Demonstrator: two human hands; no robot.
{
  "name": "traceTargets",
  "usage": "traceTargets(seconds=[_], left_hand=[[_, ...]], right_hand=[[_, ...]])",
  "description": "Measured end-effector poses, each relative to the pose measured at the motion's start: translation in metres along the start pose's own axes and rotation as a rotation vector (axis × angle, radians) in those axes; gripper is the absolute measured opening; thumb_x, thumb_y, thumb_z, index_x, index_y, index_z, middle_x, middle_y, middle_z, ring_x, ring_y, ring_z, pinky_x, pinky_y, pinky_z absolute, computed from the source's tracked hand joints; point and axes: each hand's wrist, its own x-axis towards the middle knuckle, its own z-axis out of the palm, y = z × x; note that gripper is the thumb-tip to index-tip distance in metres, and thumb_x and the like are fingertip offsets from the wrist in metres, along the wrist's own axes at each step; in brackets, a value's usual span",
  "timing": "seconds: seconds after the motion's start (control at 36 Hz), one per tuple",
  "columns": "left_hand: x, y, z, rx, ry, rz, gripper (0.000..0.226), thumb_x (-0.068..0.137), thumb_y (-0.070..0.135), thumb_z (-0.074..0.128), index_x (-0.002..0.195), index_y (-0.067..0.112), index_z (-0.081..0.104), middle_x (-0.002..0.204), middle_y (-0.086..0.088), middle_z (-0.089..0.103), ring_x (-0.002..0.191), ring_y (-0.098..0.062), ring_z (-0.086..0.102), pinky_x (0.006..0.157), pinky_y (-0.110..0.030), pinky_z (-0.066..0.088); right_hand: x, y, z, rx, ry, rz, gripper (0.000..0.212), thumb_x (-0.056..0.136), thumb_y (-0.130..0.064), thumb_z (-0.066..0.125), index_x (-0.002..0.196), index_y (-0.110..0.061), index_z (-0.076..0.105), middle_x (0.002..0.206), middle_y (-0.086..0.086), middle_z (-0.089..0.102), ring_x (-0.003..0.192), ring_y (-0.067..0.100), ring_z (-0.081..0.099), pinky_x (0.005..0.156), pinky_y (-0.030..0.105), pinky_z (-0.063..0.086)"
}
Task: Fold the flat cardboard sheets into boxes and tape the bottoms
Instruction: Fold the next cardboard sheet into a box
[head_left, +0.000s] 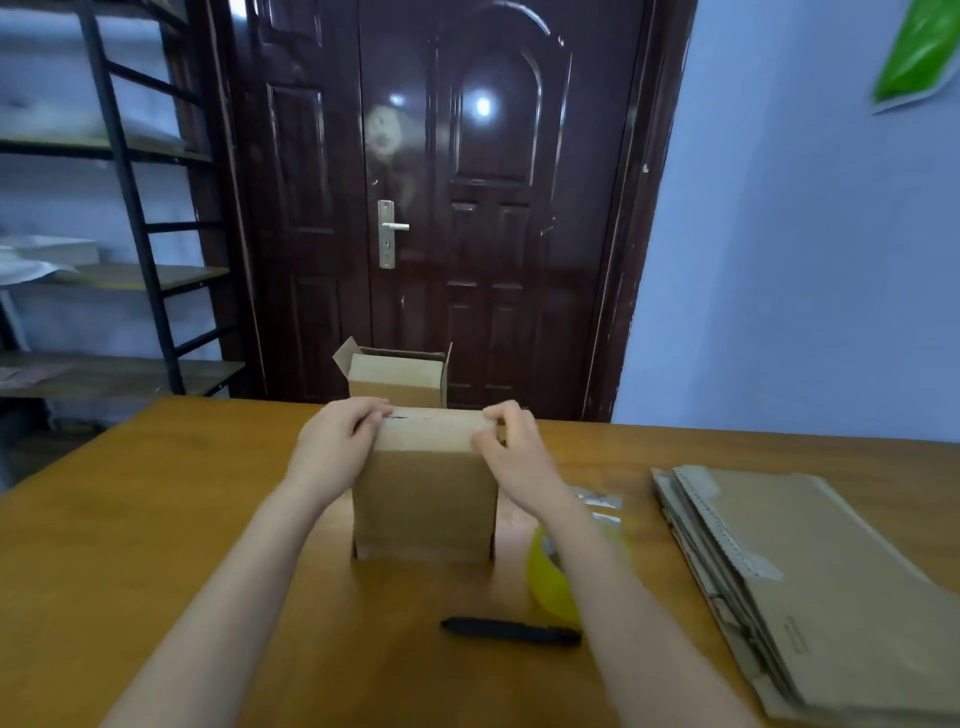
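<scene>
Box (425, 499) under assembly stands mid-worktop (156, 519), where we curl our left hand (332, 441) and right hand (511, 447) in a closed grip over its top corners, with the flat sheets (810, 582) stacked at the right edge and the tape roll (550, 582) beside our right forearm.

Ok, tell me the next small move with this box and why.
Probably free the right hand and reach for the yellow tape roll beside that forearm. Both hands, the left hand too, hold the flaps of the box closed on top, and no tape shows clearly over the seam, so taping looks due.
</scene>
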Motion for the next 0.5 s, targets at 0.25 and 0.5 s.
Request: traceTargets(seconds=[0.25,0.5], left_hand=[[-0.004,0.045,-0.010,0.161,0.079,0.160,0.036,0.095,0.008,0.047,0.130,0.012,0.054,0.126,-0.009,0.058,0.117,-0.027,0.052,0.101,-0.044,0.043],[-0.073,0.110,0.055,0.080,-0.182,0.695,0.021,0.089,0.023,0.047,0.100,0.018,0.064,0.086,0.013,0.052,0.080,-0.005,0.047,0.063,-0.024,0.045]], right_hand=[[-0.010,-0.001,-0.049,0.014,-0.012,0.079,0.049,0.098,-0.034,0.045,0.143,-0.020,0.035,0.138,0.007,0.043,0.126,0.018,0.041,0.094,0.024,0.031],[-0.041,0.066,-0.099,-0.245,-0.005,0.185,0.025,0.089,-0.001,0.049,0.099,-0.012,0.069,0.114,0.006,0.066,0.110,0.021,0.057,0.091,0.031,0.044]])
